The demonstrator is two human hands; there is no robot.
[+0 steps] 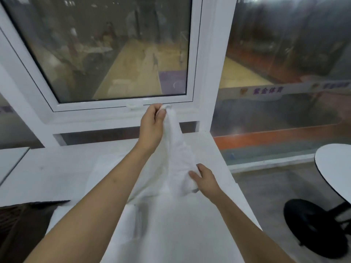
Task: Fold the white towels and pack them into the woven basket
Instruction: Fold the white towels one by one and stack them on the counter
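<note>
left hand (152, 124) raised pinching towel (176, 149), right hand (206, 180) gripping lower

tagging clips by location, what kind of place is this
Likely a room overlooking an indoor sports hall: the window looks down on a wooden court, and a banner runs along the glass. Both hands hold a towel.
</note>
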